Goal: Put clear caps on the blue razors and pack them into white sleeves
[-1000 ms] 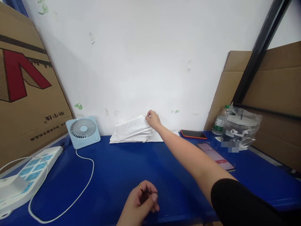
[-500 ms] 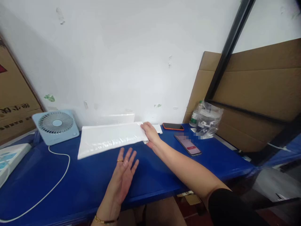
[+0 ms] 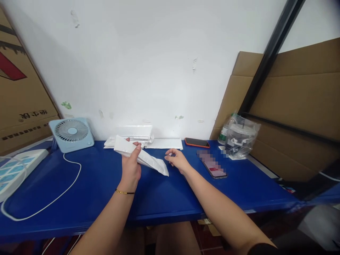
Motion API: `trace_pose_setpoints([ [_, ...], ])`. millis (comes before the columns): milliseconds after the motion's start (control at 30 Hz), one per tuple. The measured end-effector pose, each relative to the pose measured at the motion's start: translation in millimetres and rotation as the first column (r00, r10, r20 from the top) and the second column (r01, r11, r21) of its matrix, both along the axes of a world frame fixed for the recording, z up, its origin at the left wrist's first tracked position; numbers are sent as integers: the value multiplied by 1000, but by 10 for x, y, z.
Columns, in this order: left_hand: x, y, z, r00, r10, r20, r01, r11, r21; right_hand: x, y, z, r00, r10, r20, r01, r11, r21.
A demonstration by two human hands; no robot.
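My left hand [image 3: 131,162] is closed round a white plastic packet [image 3: 150,160], its thumb on top. The packet is long and narrow, tilted above the table, with a crumpled end pointing right. Just beyond that end is my right hand [image 3: 177,159], its fingers loosely curled with a gap at the thumb. It looks apart from the packet, and I see nothing in it. Behind my left hand, a stack of flat white packets [image 3: 136,130] lies against the wall, with another flat white packet [image 3: 166,143] to its right.
On the blue table [image 3: 92,198] a light blue fan [image 3: 71,134] and a white power strip [image 3: 21,170] with a cable lie left. An orange-edged phone [image 3: 197,142], a second phone [image 3: 216,170], a bottle [image 3: 223,134] and a bagged clear container [image 3: 240,140] are right. Cardboard [image 3: 300,106] stands beyond.
The white packet has passed from my right hand to my left and now looks narrower and tilted. My right hand has let go of it. The stack behind has come into sight.
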State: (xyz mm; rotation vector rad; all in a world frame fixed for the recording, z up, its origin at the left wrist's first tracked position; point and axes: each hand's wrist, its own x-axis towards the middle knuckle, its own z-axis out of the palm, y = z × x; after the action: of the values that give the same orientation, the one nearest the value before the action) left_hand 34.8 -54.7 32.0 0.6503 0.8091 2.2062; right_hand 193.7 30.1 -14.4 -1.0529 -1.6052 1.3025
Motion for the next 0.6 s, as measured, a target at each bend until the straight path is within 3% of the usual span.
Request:
trace_pose_setpoints([
  [100,1,26,65,995,-13,-97,14,1000,9,33,36,14,995,-73,74,63,988,140],
  [267,-73,23,244,977,-31,-212,35,999,13,80,67,24,985,-93,148,60,976,211],
  [367,-152,1,358,962,-25,-272,32,999,20,115,30,54,960,115,255,-192,933,304],
  [433,-199,-17,404,954,-10,-298,18,1000,25,104,-24,67,888,245,388,-397,835,381],
  [500,-236,-37,424,948,-5,-318,12,1000,22,52,-84,57,821,283,495,-515,741,431],
  [600,-292,-75,442,943,-16,-334,18,1000,1,-59,-147,6,789,223,573,-537,703,466],
])
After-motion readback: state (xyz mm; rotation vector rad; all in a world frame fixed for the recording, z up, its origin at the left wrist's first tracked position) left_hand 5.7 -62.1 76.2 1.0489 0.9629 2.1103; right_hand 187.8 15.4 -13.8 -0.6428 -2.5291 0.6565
